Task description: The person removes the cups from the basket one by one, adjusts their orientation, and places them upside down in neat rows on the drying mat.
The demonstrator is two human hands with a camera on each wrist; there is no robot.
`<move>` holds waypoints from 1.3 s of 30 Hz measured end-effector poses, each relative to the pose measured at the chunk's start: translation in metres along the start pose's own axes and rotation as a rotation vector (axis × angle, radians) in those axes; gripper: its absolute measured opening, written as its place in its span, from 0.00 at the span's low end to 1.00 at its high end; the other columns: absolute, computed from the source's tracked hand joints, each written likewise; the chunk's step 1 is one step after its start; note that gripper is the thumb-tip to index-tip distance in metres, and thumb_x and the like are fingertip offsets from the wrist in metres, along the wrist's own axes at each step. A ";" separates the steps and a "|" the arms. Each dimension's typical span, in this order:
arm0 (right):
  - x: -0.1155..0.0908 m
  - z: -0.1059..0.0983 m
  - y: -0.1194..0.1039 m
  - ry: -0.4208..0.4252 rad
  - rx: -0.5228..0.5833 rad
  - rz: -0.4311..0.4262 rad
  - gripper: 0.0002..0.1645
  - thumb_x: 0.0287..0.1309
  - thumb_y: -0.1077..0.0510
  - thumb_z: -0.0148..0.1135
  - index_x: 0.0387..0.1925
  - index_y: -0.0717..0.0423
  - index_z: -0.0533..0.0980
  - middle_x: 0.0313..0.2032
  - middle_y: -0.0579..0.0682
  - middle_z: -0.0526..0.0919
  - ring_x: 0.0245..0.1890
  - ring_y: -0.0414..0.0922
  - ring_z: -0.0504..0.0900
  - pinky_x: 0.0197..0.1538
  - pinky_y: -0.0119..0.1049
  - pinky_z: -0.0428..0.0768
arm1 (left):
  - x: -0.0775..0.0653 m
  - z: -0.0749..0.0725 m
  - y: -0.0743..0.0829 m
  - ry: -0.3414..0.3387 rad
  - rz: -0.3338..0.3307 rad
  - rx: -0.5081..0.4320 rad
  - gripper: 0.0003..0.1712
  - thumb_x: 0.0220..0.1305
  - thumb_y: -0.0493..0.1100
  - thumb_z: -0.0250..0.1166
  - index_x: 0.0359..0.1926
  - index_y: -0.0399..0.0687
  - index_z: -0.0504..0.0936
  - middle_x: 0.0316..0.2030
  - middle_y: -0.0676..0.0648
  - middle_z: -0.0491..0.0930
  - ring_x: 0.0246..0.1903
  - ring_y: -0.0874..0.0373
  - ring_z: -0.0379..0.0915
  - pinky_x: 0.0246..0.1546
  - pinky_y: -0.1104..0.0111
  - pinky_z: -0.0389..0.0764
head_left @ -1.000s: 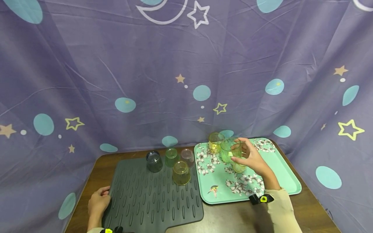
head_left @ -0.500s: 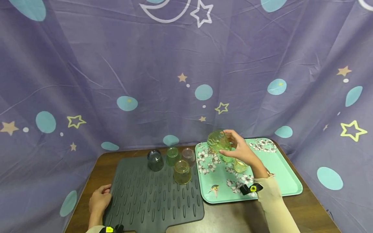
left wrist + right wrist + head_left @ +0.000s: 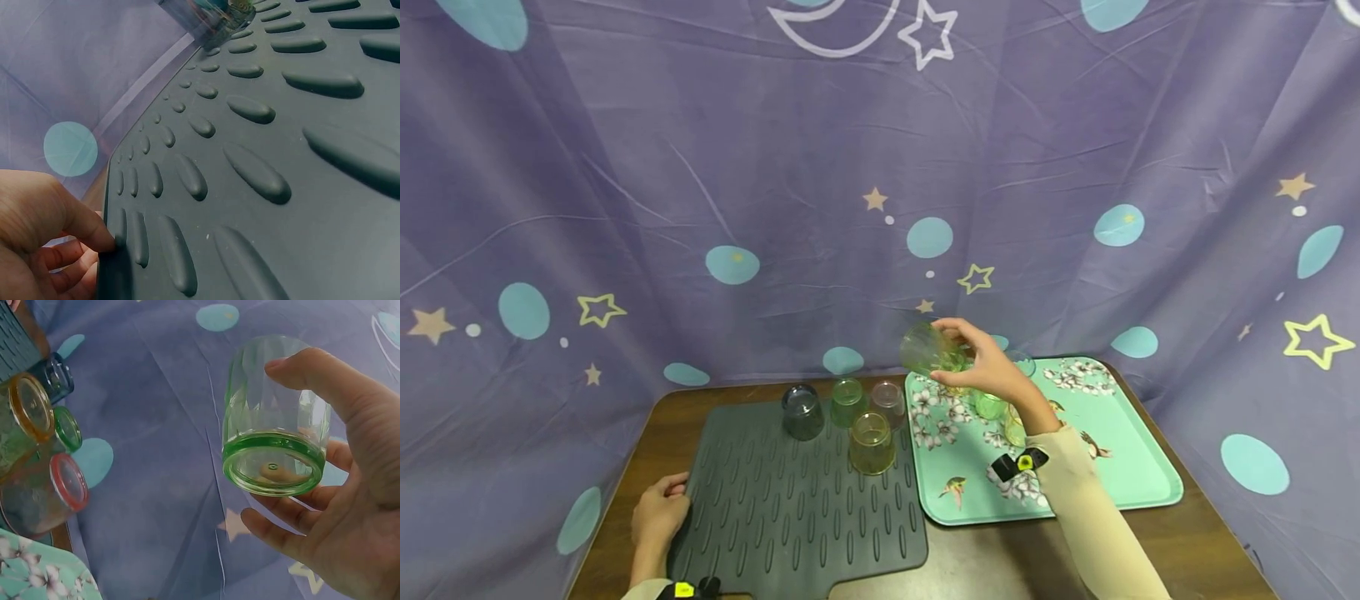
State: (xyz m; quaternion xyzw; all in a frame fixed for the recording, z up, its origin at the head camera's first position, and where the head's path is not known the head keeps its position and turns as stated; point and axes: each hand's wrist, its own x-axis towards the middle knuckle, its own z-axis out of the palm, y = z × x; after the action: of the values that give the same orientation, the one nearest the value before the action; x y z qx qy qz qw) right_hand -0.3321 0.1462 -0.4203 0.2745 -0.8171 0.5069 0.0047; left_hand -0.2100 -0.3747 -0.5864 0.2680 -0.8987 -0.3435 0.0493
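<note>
My right hand (image 3: 983, 365) grips a clear green drinking glass (image 3: 921, 350) above the back left corner of the floral tray (image 3: 1131, 442). In the right wrist view the glass (image 3: 275, 412) has its thick green base toward the camera, thumb on one side and fingers on the other. My left hand (image 3: 658, 515) is at the left edge of a dark grey drying mat (image 3: 760, 500); its thumb (image 3: 94, 228) presses on the edge with the other fingers curled beside it. Upside down on the mat stand a dark blue glass (image 3: 802, 414), a green one (image 3: 847, 404), a pinkish one (image 3: 888, 403) and an amber one (image 3: 872, 446).
On the tray, a green glass (image 3: 989, 406) and a yellow glass (image 3: 1014, 427) stand partly behind the right forearm. A pale bluish glass rim (image 3: 1022, 364) shows behind the wrist. A purple curtain (image 3: 820, 167) hangs right behind the wooden table (image 3: 647, 433).
My right hand has moved left and up with the green glass, tipping it on its way from upright toward its side. My left hand stays at the mat's edge.
</note>
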 end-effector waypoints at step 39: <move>0.059 0.051 -0.041 -0.354 -0.367 -0.088 0.43 0.49 0.50 0.79 0.67 0.46 0.73 0.49 0.50 0.75 0.45 0.44 0.74 0.46 0.42 0.76 | 0.001 0.000 -0.002 -0.018 -0.013 -0.017 0.27 0.58 0.37 0.54 0.59 0.43 0.81 0.44 0.41 0.83 0.48 0.40 0.77 0.37 0.54 0.69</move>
State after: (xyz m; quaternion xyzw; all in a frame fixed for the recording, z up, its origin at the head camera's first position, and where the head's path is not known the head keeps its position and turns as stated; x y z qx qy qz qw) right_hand -0.3501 0.0638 -0.3936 0.3889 -0.8707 0.2936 -0.0664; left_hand -0.2103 -0.3765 -0.5883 0.2702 -0.8946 -0.3536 0.0413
